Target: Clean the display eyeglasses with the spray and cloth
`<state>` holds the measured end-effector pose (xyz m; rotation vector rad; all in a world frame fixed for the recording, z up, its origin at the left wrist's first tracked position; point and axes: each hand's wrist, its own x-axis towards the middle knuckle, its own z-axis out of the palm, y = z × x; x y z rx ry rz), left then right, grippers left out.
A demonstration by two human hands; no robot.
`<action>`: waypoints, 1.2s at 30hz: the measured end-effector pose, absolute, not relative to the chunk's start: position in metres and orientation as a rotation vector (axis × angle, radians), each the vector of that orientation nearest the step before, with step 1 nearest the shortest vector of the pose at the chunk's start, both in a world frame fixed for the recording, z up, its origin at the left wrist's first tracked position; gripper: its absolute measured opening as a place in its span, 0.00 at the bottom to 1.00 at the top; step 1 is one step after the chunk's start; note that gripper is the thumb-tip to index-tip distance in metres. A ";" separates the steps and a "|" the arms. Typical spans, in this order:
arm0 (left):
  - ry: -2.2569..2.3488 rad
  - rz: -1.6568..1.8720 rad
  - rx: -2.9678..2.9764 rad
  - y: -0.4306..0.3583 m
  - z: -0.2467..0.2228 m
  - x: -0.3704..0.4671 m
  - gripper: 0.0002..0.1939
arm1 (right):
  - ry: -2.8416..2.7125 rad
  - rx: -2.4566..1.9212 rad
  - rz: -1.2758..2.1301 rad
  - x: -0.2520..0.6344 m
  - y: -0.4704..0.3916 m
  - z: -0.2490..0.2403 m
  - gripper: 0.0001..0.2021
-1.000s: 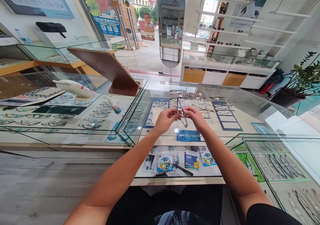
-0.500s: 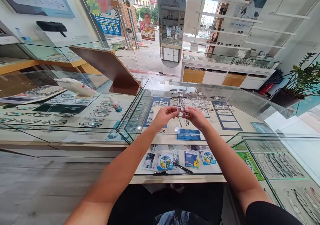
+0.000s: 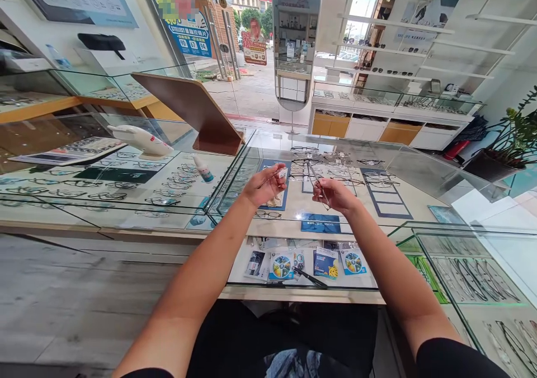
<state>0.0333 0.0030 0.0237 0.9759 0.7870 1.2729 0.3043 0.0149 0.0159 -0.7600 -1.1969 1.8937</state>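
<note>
Over the glass counter (image 3: 369,238), my right hand (image 3: 337,195) pinches a thin-rimmed pair of eyeglasses (image 3: 312,172), with one temple pointing up and away and thin parts hanging below the fingers. To its left, my left hand (image 3: 265,187) is raised apart from it, fingers curled together. A thin dark line shows at those fingertips, but I cannot make out what it belongs to. Several eyeglass frames (image 3: 304,150) lie beyond my hands. Another pair of glasses (image 3: 268,215) is below my left hand.
Leaflets (image 3: 282,266) and a black pen (image 3: 309,278) lie at the counter's near edge. A blue card (image 3: 321,223) is behind them. On the left stand a brown tilted board (image 3: 184,104), a white hand-shaped stand (image 3: 140,142) and a small bottle (image 3: 203,169). An oval mirror (image 3: 293,48) stands behind.
My hands were together at the eyeglasses and have moved apart. My left hand has shifted left, while my right still holds the eyeglasses. The view has turned slightly left.
</note>
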 end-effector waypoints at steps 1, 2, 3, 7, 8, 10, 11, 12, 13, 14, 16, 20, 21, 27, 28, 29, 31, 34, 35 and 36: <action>0.826 1.302 1.004 0.005 0.023 0.033 0.19 | -1.185 -0.746 1.886 0.305 0.015 0.017 0.17; 0.875 1.343 1.035 0.007 0.022 0.033 0.20 | -1.170 -0.730 1.874 0.306 0.014 0.018 0.17; 0.933 1.398 1.070 0.009 0.021 0.032 0.20 | -1.153 -0.714 1.860 0.307 0.014 0.020 0.18; 1.213 1.712 1.203 0.009 0.017 0.029 0.14 | -1.089 -0.664 1.805 0.314 0.014 0.022 0.19; 1.277 1.780 1.242 0.006 0.016 0.029 0.12 | -1.077 -0.660 1.794 0.315 0.014 0.022 0.19; 1.418 1.867 1.460 -0.003 0.015 0.033 0.08 | -1.049 -0.665 1.758 0.315 0.014 0.020 0.18; 1.492 1.873 1.674 -0.007 0.014 0.038 0.06 | -1.040 -0.667 1.744 0.314 0.013 0.019 0.18; 1.543 1.845 1.934 -0.012 0.013 0.044 0.07 | -1.033 -0.666 1.734 0.313 0.013 0.018 0.18; 1.544 1.784 2.183 -0.017 0.012 0.052 0.09 | -1.029 -0.661 1.731 0.312 0.012 0.018 0.19; 1.499 1.716 2.390 -0.020 0.011 0.061 0.10 | -1.028 -0.652 1.734 0.310 0.011 0.018 0.19; 1.366 1.594 2.655 -0.027 0.009 0.077 0.11 | -1.034 -0.631 1.739 0.307 0.009 0.019 0.18; 1.206 1.390 2.814 -0.033 0.006 0.096 0.13 | -1.082 -0.616 1.725 0.303 0.006 0.021 0.14; 1.189 1.364 2.800 -0.033 0.006 0.098 0.13 | -1.092 -0.621 1.722 0.303 0.006 0.021 0.14; 1.174 1.382 2.718 -0.033 0.007 0.095 0.14 | -1.068 -0.612 1.746 0.300 0.003 0.021 0.15; 1.182 1.392 2.713 -0.033 0.007 0.095 0.15 | -1.055 -0.606 1.743 0.299 0.003 0.021 0.16; 1.191 1.403 2.703 -0.033 0.006 0.095 0.15 | -1.045 -0.601 1.738 0.299 0.002 0.021 0.16; 1.202 1.427 2.674 -0.033 0.005 0.095 0.16 | -1.032 -0.600 1.724 0.299 0.001 0.021 0.18; 1.237 1.475 2.664 -0.033 0.003 0.094 0.16 | -1.023 -0.607 1.681 0.301 0.002 0.022 0.18; 1.261 1.490 2.675 -0.032 0.003 0.093 0.16 | -1.019 -0.607 1.658 0.303 0.001 0.023 0.18; 1.292 1.504 2.688 -0.032 0.002 0.093 0.16 | -1.017 -0.602 1.634 0.304 0.001 0.025 0.18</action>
